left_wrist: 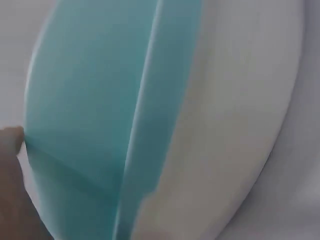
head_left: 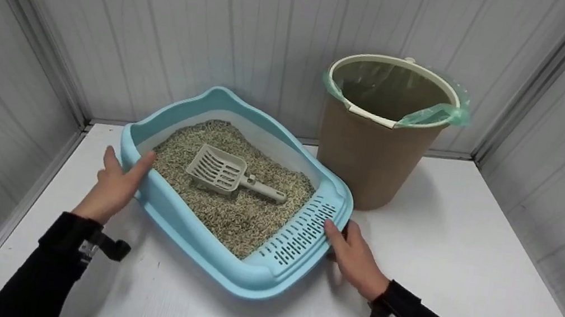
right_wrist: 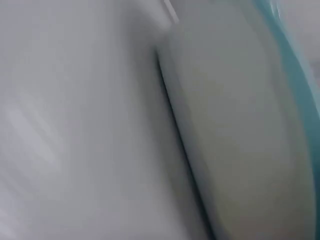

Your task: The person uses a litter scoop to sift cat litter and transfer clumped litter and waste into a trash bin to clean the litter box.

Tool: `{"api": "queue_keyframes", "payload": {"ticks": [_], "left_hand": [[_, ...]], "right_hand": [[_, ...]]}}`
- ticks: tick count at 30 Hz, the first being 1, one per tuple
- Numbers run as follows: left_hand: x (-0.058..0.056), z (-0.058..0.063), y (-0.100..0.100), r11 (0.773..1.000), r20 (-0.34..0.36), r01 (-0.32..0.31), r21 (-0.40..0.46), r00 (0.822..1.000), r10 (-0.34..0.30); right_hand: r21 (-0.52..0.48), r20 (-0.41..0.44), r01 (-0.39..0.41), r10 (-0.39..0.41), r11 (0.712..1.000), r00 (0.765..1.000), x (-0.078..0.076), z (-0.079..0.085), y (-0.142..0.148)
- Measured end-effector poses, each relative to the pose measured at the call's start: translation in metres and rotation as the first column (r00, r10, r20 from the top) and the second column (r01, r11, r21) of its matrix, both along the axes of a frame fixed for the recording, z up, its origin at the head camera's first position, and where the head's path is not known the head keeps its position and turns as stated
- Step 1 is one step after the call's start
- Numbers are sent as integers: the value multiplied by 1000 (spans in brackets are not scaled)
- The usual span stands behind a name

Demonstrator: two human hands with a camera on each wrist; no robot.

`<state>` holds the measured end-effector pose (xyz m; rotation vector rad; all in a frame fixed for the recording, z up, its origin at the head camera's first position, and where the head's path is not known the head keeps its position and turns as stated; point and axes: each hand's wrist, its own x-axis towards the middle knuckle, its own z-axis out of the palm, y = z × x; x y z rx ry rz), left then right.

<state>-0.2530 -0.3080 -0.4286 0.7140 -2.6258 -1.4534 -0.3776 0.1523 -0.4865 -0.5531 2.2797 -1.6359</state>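
A light blue cat litter box [head_left: 201, 239] with a white lower part stands at an angle on the table. Grey-brown litter pellets [head_left: 227, 223] fill it, and a beige slotted litter scoop [head_left: 218, 170] lies on them, handle toward the perforated end. My left hand [head_left: 114, 185] grips the rim at the left corner, thumb at the edge; its other fingers are partly hidden. At the perforated end my right hand [head_left: 357, 261] holds the rim, thumb on top and fingers underneath out of sight. In the left wrist view the box's blue side [left_wrist: 90, 110] looms close.
Behind the box's right end stands a brown bin [head_left: 367, 160] with a cream rim and a green plastic liner [head_left: 437, 115] folded over it. Grey panel walls [head_left: 280, 28] enclose the white table [head_left: 449, 253] at the back and both sides.
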Motion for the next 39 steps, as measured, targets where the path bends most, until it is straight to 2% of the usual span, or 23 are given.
{"api": "queue_keyframes", "payload": {"ticks": [2,5,9,11,14,18,21,23,26,29,31,33,36,39], "left_hand": [[-9,-2,-18,999,-72,-11,-34,997,8],[-15,-10,-35,1000,-191,-6,6,982,7],[-12,-17,-36,995,-308,-24,100,950,54],[-6,-19,-31,993,-339,-57,102,936,89],[6,-21,-21,988,-356,-124,87,923,147],[22,-23,-2,978,-340,-202,57,917,209],[34,-22,14,974,-321,-224,43,920,225],[42,-20,16,975,-285,-220,32,933,220],[51,-17,3,981,-244,-189,30,951,191],[52,-15,-20,994,-222,-95,62,969,106],[50,-14,-32,994,-222,-30,106,974,53],[47,-15,-37,989,-211,11,145,977,20],[44,-16,-36,986,-202,-1,167,979,35],[46,-18,-29,987,-212,-39,156,975,72]], "right_hand": [[-50,-8,-81,81,995,997,14,1,-3],[-144,-29,-168,165,975,986,20,-1,-11],[-200,-45,-188,183,962,982,12,-5,-18],[-190,-36,-188,185,964,982,4,-5,-19],[-161,22,-182,188,970,982,-13,-1,-16],[-149,107,-194,211,970,972,-44,5,-10],[-158,163,-194,219,968,962,-64,10,-4],[-141,175,-164,188,976,966,-68,12,-5],[-103,179,-95,113,990,977,-51,12,-9],[-72,184,-62,74,995,980,-16,10,-12],[-92,175,-95,110,991,978,6,8,-14],[-145,142,-145,165,979,976,19,5,-18],[-198,83,-182,201,963,976,21,2,-24],[-186,103,-140,161,973,982,10,1,-29]]}}
